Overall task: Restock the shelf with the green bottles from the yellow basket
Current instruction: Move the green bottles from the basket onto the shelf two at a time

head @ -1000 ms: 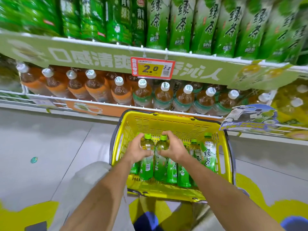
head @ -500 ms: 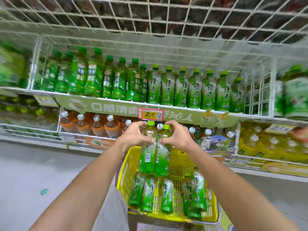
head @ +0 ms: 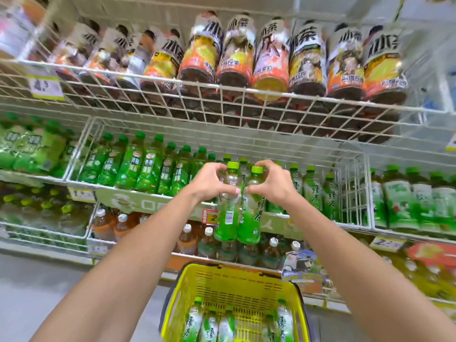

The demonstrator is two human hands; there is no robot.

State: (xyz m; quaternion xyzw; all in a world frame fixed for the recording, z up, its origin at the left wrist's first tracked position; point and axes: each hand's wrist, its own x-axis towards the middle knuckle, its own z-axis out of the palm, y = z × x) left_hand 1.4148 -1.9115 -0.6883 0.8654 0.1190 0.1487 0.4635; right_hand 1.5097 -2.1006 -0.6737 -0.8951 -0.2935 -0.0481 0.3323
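Green-capped and side by side, two green bottles hang upright in the air in front of the wire shelf point(head: 355, 193) of matching green tea: the left hand point(head: 209, 183) curls around the neck of the left bottle point(head: 228, 206), and the right hand point(head: 274, 186) grips the neck of the right bottle point(head: 250, 213), their bodies touching. Below them the yellow basket point(head: 237, 285) sits with more green bottles point(head: 209, 327) lying inside it.

Supermarket drinks aisle, white wire shelves point(head: 246, 95) packed with bottled tea, price tags point(head: 47, 86) on rails, yellow shopping basket point(head: 237, 280)
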